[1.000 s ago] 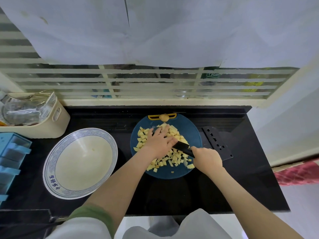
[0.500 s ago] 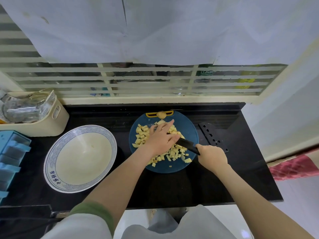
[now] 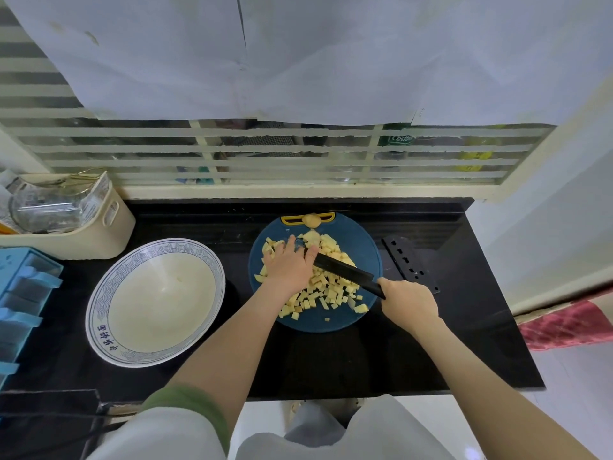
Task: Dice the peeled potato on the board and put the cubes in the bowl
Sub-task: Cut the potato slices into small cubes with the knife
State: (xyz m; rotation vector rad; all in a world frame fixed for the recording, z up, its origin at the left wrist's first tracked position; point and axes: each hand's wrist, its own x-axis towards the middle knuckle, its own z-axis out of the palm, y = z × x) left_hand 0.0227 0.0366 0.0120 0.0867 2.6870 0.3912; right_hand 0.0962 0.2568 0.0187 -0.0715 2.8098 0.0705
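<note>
On the board, cubes lie heaped under the left hand, laid flat and loose on them; the right hand is clenched round the knife handle. Probably light, damp, slippery bits — best scooped between blade and palm into the bowl.

The bowl was set on the counter, left of the board. The cubes were heaped on the board, and a sheath was laid at its right.
</note>
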